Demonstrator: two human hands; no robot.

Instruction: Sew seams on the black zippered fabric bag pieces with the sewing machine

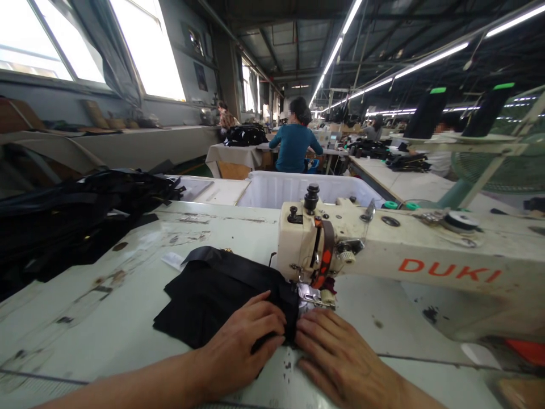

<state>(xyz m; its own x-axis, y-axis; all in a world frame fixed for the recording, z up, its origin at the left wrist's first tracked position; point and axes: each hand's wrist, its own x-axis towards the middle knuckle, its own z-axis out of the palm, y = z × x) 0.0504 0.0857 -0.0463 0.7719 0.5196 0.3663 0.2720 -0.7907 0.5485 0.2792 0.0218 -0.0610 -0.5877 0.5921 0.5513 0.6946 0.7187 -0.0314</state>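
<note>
Black cloth at the presser foot

Centre-left, the black cloth (217,295) lies ahead and left of the hands, its long axis running rightward to the presser foot (309,296). The left hand (244,341), nearer, curls narrowly over it; the right hand (336,355) lies flat at its right end. Whether either pinches, I cannot tell. Upper centre, a white bin (272,191) hides its floor.

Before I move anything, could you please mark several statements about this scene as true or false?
1. The left hand rests on the black cloth. True.
2. Only one hand is in view. False: the right hand is at the cloth's near right edge.
3. The machine is to the right of the dark pile. True.
4. The machine carries green lettering. False: its letters are red.
5. Nobody is visible ahead. False: a person in a blue top is, back turned.
</note>
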